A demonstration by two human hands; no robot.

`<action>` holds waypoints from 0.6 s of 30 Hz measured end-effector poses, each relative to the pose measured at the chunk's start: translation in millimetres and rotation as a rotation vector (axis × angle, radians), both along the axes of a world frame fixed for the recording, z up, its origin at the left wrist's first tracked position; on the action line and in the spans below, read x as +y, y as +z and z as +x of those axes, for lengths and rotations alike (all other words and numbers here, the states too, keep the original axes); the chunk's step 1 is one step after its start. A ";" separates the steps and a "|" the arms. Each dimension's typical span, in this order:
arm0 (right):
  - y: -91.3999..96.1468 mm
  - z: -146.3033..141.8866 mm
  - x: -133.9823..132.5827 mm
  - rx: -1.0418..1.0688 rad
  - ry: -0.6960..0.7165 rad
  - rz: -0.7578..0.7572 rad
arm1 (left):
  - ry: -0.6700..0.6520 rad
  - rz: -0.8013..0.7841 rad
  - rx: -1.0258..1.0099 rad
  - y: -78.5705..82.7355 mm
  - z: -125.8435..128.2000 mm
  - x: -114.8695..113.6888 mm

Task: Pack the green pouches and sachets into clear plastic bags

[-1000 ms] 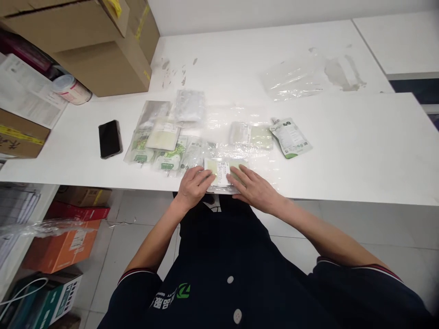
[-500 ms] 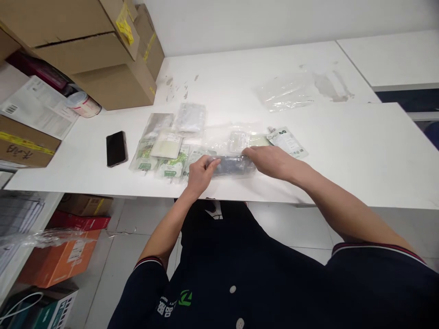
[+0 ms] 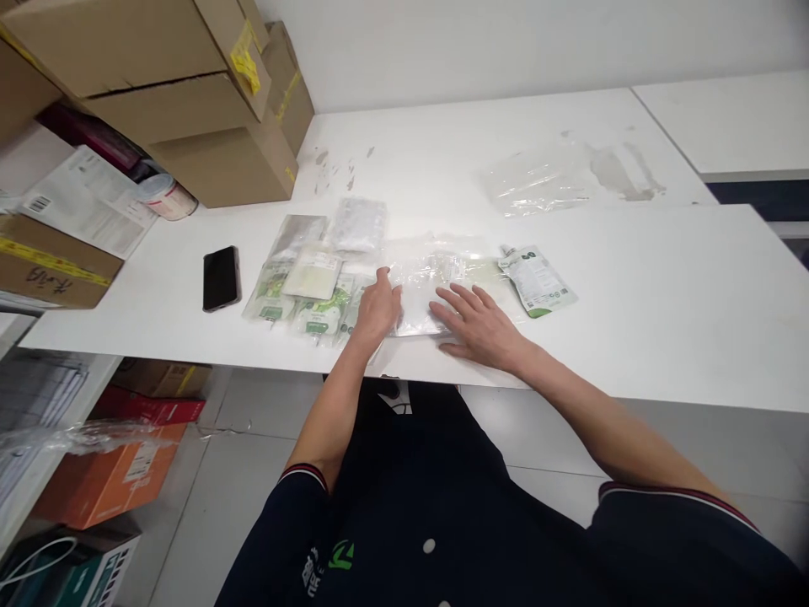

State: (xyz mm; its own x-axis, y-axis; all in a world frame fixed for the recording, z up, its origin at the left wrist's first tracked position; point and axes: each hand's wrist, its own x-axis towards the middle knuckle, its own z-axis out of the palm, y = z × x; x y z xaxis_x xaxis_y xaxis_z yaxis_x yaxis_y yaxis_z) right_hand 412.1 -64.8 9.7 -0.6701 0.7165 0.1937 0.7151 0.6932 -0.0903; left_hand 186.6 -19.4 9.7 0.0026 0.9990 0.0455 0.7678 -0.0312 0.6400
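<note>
A clear plastic bag (image 3: 417,316) lies flat on the white table in front of me. My left hand (image 3: 377,312) is at its left edge, fingers bent and thumb close against them, gripping the film there. On the bag's right front part rests my right hand (image 3: 484,330), palm down with fingers spread. Through or under the film, a pale labelled packet (image 3: 447,268) and a light green one (image 3: 484,270) show behind my fingers. Just right of the bag lies a white and green spouted pouch (image 3: 537,280). Several green-printed pouches (image 3: 322,316) lie left of my left hand.
A pale packet (image 3: 313,274) and a folded clear bag (image 3: 359,223) lie among the pouches. Farther left are a phone (image 3: 221,278), a can (image 3: 168,198) and stacked cardboard boxes (image 3: 233,164). Another clear bag (image 3: 534,181) lies at the back, near stains on the tabletop.
Both hands pinched the bag's front edge, where dark clothing showed through the film. Now the bag lies flatter; my right hand has let go and spread out on it.
</note>
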 end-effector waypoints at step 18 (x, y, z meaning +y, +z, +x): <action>3.4 19.9 -36.5 -0.006 -0.023 -0.222 | -0.620 0.405 0.204 -21.7 -54.4 -58.5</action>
State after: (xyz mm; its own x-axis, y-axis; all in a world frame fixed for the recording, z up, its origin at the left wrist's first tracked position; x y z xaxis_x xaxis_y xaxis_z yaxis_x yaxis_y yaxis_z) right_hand 432.1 -101.3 13.2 -0.6536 0.7564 0.0250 0.7317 0.6400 -0.2346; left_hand 132.2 -77.9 -12.0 0.6049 0.7171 0.3461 0.6348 -0.6967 0.3341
